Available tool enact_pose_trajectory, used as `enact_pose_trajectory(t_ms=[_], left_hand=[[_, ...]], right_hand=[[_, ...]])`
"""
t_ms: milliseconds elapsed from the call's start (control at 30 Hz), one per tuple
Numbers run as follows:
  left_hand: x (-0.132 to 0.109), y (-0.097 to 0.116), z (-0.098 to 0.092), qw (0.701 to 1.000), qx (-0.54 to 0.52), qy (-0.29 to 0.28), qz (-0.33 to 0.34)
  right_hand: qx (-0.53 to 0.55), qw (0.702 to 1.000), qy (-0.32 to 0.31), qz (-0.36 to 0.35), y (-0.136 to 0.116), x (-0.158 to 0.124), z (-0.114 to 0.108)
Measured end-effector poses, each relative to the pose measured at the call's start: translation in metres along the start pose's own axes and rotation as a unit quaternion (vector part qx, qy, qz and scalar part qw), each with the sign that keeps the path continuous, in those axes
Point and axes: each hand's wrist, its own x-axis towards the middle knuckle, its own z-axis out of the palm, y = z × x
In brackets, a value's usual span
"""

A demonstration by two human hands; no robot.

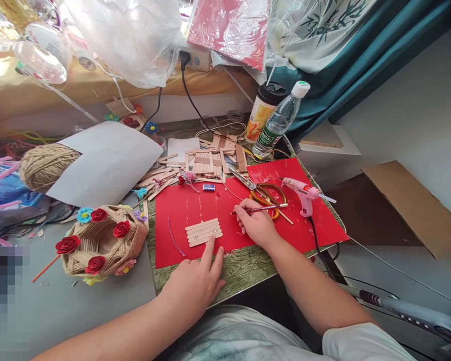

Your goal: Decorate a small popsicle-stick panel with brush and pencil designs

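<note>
my left hand (195, 281) rests on the green wood-grain tabletop (248, 268) at the near edge of the red paper sheet (285, 220), fingers loosely spread, holding nothing; the index fingertip (211, 242) presses the near edge of the small flat panel of pale wooden craft sticks (204, 232), likely to keep it from sliding on the paper

my right hand (256, 224) is closed around a thin red pencil (265, 207), held low and nearly flat, its long end pointing right across the orange-handled scissors (261, 193). the working tip is hidden under my fingers, so i cannot tell whether it touches the paper. the hand sits just right of the stick panel, not touching it

faint marks show on the sticks, too small to read

pink hot glue gun (304, 194) lies on the right of the red sheet, cord running off the near edge. beyond the sheet, a stack of loose craft sticks (214, 158), a clear plastic water bottle (280, 120) and a black-lidded paper cup (263, 111) stand close together

left side: twine-wrapped basket with red paper roses (101, 240), a ball of tan twine (45, 165) partly covered by a grey sheet of card (105, 160). bottom left corner is blurred out; the table's far edge is buried under plastic bags
</note>
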Motion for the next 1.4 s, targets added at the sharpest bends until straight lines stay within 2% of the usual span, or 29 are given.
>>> enact_pose_trajectory(t_ms=[267, 467, 600, 767, 867, 1067, 1233, 1400], left_hand=[[0.0009, -0.0013, -0.0022, 1.0, 0.007, -0.003, 0.003], [0.0002, -0.0004, 0.0002, 1.0, 0.008, 0.009, 0.006], [0.0004, -0.0004, 0.0014, 1.0, 0.004, 0.011, 0.003], [-0.0001, -0.0001, 0.0027, 1.0, 0.006, 0.019, 0.004], [-0.0005, -0.0001, 0.0027, 1.0, 0.01, 0.017, 0.004], [-0.0005, -0.0003, 0.0041, 1.0, 0.006, 0.016, 0.003], [-0.0003, -0.0001, 0.0022, 1.0, -0.005, 0.018, -0.001], [0.0, -0.0007, -0.0011, 1.0, -0.015, 0.011, -0.001]], right_hand=[[-0.041, 0.999, 0.007, 0.002, -0.0055, -0.0023, -0.0004], [-0.108, 0.994, 0.016, -0.026, -0.0045, -0.001, -0.0011], [-0.095, 0.995, 0.004, -0.019, -0.006, -0.0012, 0.0004], [-0.022, 1.0, 0.005, 0.01, -0.0049, -0.0004, 0.0022], [0.0, 1.0, 0.003, 0.003, -0.0017, 0.0, 0.0017], [-0.031, 0.999, 0.004, -0.024, -0.0008, -0.0006, -0.0006], [-0.135, 0.988, 0.018, -0.074, -0.0041, -0.0003, -0.0015], [-0.097, 0.995, 0.002, -0.027, -0.0052, 0.0002, 0.0022]])
